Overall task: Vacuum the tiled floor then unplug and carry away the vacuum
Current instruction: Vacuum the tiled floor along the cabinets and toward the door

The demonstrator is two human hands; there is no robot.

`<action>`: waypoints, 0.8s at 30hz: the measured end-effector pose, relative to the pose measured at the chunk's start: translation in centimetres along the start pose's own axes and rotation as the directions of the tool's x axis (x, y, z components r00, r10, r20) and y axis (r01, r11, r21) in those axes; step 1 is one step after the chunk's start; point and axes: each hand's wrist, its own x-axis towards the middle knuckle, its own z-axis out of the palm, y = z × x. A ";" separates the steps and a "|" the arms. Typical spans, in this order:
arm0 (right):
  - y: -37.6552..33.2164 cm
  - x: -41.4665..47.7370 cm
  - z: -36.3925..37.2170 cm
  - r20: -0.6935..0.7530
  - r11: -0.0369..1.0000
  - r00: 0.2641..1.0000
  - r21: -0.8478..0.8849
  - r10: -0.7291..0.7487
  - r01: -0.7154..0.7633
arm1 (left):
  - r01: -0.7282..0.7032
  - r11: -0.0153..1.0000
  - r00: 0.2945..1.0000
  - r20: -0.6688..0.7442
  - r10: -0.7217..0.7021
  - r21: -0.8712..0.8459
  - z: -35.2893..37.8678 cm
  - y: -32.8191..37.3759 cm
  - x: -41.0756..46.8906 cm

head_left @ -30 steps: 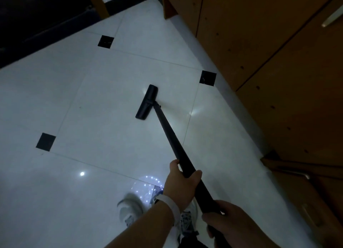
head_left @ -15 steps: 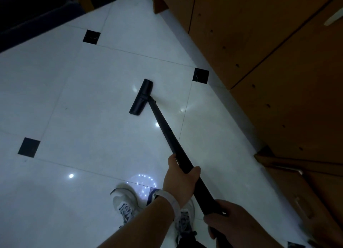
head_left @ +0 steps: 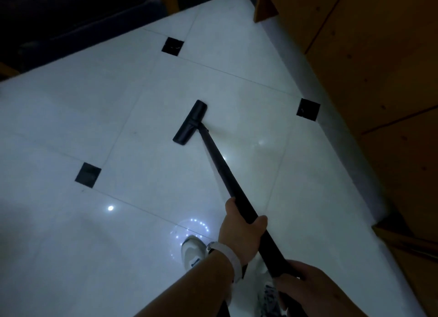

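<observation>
Black plastic, the nozzle (head_left: 190,123) lay flat on the floor (head_left: 71,117) just toward 11 o'clock of the view's middle, its long side running from 1 o'clock to 7 o'clock. The wand (head_left: 220,169), black too, met the nozzle at its middle and slanted off toward 5 o'clock, rising to the hands.

The left hand (head_left: 240,236) gripped the wand partway up, at about 6 o'clock in the view, with the thumb on the 9 o'clock side and the fingers curled round from the 3 o'clock side. The right hand (head_left: 305,286) held the wand higher up, near the 5 o'clock corner, its fingers wrapped round the tube; the tube's end was hidden under it. A white wristband (head_left: 233,257) sat on the left wrist.

At 9 o'clock of that wrist a white shoe (head_left: 193,250) stood on the glossy pale tile, with a ring of small light specks (head_left: 192,229) reflected just at its 12 o'clock.

Three black squares (head_left: 88,175) marked tile corners: at 8 o'clock, 12 o'clock and 2 o'clock of the nozzle, all apart from it. Wooden cabinets (head_left: 379,79) lined the floor from 12 o'clock to 4 o'clock. The 10 o'clock corner was too dark to read.
</observation>
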 end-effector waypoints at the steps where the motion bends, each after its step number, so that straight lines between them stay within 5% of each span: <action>1: -0.8 0.4 0.6 -0.004 1.000 1.000 -0.012 0.001 -0.001 | 0.002 1.000 1.000 -0.013 -0.003 -0.007 -1.0 -0.1 0.4; 24: -18.4 4.9 14.4 0.091 0.989 0.995 -0.137 -0.045 0.058 | -0.014 0.971 0.975 -0.217 -0.039 -0.239 -21.5 1.2 6.7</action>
